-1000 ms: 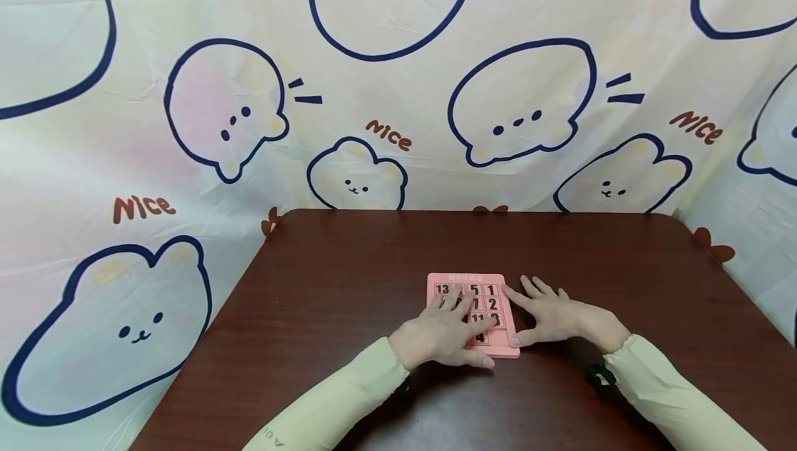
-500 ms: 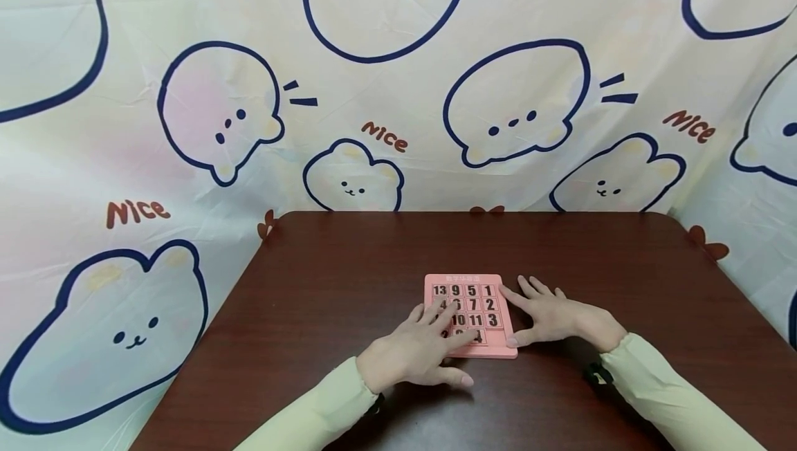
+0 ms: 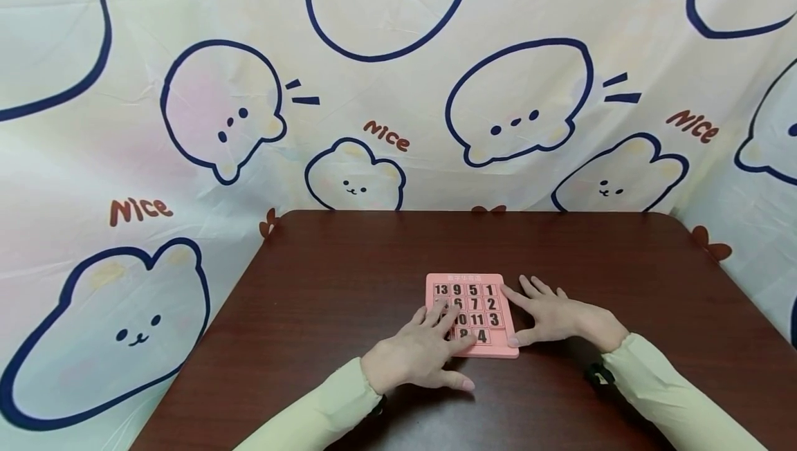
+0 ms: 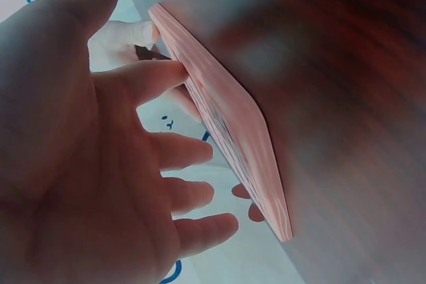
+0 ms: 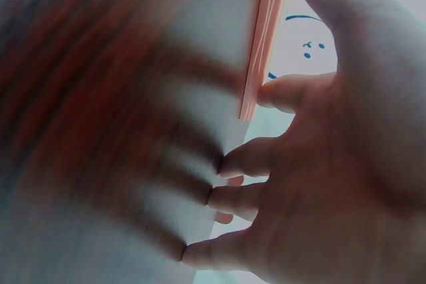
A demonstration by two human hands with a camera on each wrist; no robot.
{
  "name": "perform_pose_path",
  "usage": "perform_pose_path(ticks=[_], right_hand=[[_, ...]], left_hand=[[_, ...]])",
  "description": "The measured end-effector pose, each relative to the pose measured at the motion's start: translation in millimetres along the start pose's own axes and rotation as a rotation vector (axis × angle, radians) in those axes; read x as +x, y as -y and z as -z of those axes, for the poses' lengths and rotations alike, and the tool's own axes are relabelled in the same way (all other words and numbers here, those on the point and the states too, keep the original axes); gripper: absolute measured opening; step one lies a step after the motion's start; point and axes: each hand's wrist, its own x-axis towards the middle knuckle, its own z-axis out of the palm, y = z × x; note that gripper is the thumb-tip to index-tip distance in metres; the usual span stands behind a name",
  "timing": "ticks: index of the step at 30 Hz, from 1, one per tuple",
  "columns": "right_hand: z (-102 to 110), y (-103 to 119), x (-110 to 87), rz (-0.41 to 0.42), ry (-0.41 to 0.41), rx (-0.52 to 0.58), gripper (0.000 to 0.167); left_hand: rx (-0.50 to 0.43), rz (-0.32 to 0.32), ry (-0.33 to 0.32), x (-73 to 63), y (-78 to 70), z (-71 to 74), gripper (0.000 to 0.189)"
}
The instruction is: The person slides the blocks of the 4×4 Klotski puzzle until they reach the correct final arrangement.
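A pink number slide puzzle [image 3: 476,319] lies flat on the table, its black-numbered tiles in rows. At its lower right corner is a gap without a tile, beside the 4. My left hand [image 3: 418,355] spreads over the puzzle's lower left, hiding some tiles. Its index fingertip is right at the tiles 8 and 4; the thumb sticks out over the table. On the other side my right hand [image 3: 554,316] rests with thumb and index finger at the puzzle's right edge. Its other fingertips touch the table in the right wrist view.
The dark brown wooden table [image 3: 349,257] reaches back to a pale curtain [image 3: 386,98] printed with cartoon bears. Dark bands [image 3: 600,373] show under both pale sleeves [image 3: 679,396] at the wrists.
My left hand has drawn back to the left and nearer, off the right-hand tiles, so that more numbers show. My right hand has stayed at the puzzle's edge.
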Motion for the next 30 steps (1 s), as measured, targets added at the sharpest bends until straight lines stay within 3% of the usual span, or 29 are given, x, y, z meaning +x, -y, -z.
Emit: perform_pose_path(ticks=[15, 20, 30], right_hand=[[0, 0, 0.1, 0.013, -0.002, -0.006, 0.104], [1, 2, 0.1, 0.021, -0.002, -0.004, 0.104], [0, 0, 0.0, 0.009, -0.003, -0.004, 0.105]], left_hand=[[0.016, -0.032, 0.002, 17.0, -14.6, 2.3, 0.076], [-0.016, -0.035, 0.007, 19.7, -18.5, 4.8, 0.074], [-0.036, -0.018, -0.022, 8.7, -3.6, 5.7, 0.076]])
